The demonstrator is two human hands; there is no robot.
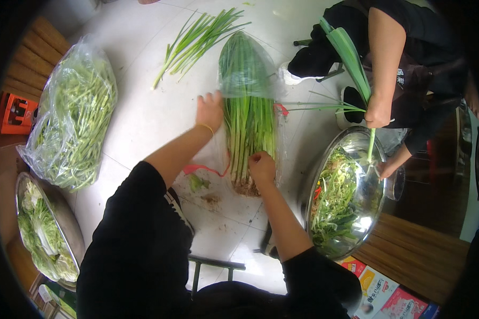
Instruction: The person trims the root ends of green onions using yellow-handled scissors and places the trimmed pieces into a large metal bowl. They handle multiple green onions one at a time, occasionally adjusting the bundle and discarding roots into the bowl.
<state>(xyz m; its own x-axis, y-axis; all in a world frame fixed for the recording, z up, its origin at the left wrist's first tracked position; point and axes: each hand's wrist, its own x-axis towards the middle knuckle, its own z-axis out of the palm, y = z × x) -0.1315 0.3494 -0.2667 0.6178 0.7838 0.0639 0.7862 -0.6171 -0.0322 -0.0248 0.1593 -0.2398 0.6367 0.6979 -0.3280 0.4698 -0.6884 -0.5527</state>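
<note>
A large bundle of long green stalks with rooted ends, likely leeks or garlic greens, lies on the tiled floor, its leafy top inside a clear plastic bag. My left hand rests at the bundle's left side by the bag's edge, fingers spread. My right hand is over the lower stalks near the roots, fingers curled; whether it grips any stalk is not clear. A red strip lies left of the bundle. Several loose green stalks lie farther up on the floor.
At right a co-worker's hand holds a leek above a steel basin of trimmings. At left are a clear bag of green stems, a steel bowl of cabbages and an orange crate. A stool is below.
</note>
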